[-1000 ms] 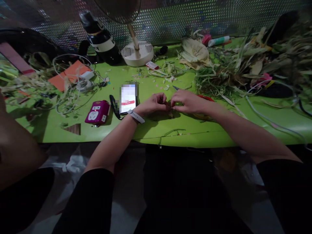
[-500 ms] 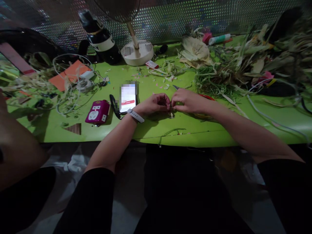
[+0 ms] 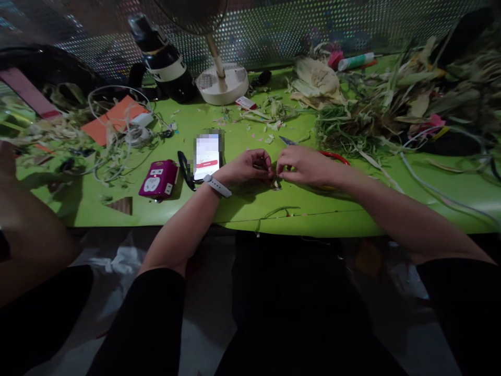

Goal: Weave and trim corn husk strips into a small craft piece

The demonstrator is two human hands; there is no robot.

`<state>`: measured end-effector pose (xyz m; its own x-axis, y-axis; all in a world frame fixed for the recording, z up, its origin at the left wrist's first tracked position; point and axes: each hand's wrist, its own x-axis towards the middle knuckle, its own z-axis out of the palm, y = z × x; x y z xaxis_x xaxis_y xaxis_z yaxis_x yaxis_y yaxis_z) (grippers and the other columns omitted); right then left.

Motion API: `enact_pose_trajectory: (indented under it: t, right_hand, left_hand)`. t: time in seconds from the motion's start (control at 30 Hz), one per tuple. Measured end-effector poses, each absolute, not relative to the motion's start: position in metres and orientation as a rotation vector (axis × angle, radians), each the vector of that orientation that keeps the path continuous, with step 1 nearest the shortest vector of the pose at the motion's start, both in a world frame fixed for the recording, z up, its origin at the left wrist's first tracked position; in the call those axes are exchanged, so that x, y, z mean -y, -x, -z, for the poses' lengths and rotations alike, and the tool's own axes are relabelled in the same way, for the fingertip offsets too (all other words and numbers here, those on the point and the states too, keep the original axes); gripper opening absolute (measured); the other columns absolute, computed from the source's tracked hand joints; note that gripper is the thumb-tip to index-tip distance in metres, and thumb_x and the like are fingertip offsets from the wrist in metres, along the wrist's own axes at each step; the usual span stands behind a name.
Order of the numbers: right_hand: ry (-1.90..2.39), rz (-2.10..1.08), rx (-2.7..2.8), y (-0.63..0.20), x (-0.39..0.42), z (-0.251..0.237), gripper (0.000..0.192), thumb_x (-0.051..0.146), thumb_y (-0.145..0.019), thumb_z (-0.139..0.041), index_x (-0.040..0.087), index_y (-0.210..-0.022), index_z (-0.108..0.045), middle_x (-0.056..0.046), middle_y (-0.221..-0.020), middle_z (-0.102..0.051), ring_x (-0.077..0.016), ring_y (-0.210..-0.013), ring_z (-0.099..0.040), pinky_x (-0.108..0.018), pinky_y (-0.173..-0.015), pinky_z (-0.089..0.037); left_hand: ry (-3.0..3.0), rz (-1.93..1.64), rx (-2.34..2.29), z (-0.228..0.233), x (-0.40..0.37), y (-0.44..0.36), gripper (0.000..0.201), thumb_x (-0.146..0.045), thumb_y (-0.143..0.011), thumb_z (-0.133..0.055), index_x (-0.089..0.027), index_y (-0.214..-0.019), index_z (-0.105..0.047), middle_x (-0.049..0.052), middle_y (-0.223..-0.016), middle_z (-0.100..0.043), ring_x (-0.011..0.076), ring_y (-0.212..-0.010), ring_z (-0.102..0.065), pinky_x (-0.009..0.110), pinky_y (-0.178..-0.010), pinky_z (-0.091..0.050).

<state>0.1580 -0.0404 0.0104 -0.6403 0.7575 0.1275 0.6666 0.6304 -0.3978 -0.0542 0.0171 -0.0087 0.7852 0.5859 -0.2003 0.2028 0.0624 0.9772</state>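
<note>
Small straw piece point(image 3: 276, 183) between both hands, on cluttered green table point(image 3: 352, 209).

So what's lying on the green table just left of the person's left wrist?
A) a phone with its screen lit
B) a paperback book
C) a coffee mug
A: a phone with a lit screen lies on the green table, just beside the left hand.

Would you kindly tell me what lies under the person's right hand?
Under the right hand a red-handled pair of scissors pokes out, its blade tip beyond the fingers. The middle is covered. The small piece pinched between both hands is too hidden to name.
</note>
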Motion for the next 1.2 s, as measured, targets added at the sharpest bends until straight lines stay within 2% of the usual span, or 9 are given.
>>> enact_pose_trajectory:
  t: [0.13,0.23,0.6,0.83,1.2]
  right_hand:
    - [1.268,-0.556,2.564,-0.153,0.047,-0.019,0.016,0.021,-0.085,-0.056,0.017,-0.090,-0.070,-0.005,-0.085,-0.066,-0.0161,-0.076,-0.052,-0.030,-0.071,-0.033]
    - [1.302,-0.623,2.554,-0.151,0.050,-0.022,0.016,0.020,-0.084,-0.055,0.017,-0.090,-0.070,-0.004,-0.081,-0.067,-0.0150,-0.072,-0.053,-0.029,-0.069,-0.033]
    - [1.365,-0.706,2.571,-0.147,0.052,-0.022,0.018,0.017,-0.083,-0.054,0.015,-0.088,-0.071,-0.007,-0.085,-0.069,-0.0157,-0.074,-0.056,-0.030,-0.070,-0.035]
    - [1.326,-0.685,2.563,-0.147,0.051,-0.020,0.015,0.017,-0.082,-0.055,0.017,-0.083,-0.069,-0.006,-0.080,-0.068,-0.0160,-0.071,-0.055,-0.030,-0.067,-0.036]
    - [1.331,-0.709,2.545,-0.147,0.050,-0.019,0.016,0.016,-0.082,-0.056,0.017,-0.087,-0.071,-0.005,-0.083,-0.069,-0.0153,-0.073,-0.055,-0.031,-0.070,-0.035]
  left_hand:
    - [-1.528,-0.336,-0.695,0.008,-0.016,0.053,0.033,-0.021,-0.070,-0.082,-0.013,-0.084,-0.053,0.003,-0.077,-0.071,0.0131,-0.070,-0.071,0.030,-0.073,-0.060]
    - [-1.512,-0.326,-0.708,0.006,-0.016,0.053,0.034,-0.021,-0.069,-0.082,-0.013,-0.084,-0.053,0.002,-0.075,-0.071,0.0124,-0.069,-0.071,0.028,-0.071,-0.060]
    - [-1.453,-0.285,-0.679,0.007,-0.017,0.055,0.040,-0.020,-0.063,-0.085,-0.014,-0.084,-0.051,0.000,-0.075,-0.072,0.0105,-0.071,-0.071,0.023,-0.071,-0.057]
    - [-1.459,-0.304,-0.702,0.008,-0.016,0.054,0.035,-0.017,-0.067,-0.082,-0.015,-0.082,-0.050,0.002,-0.078,-0.070,0.0124,-0.072,-0.070,0.030,-0.075,-0.057]
    - [-1.425,-0.303,-0.698,0.010,-0.017,0.054,0.034,-0.012,-0.067,-0.080,-0.015,-0.081,-0.050,0.001,-0.076,-0.071,0.0108,-0.072,-0.069,0.028,-0.075,-0.057]
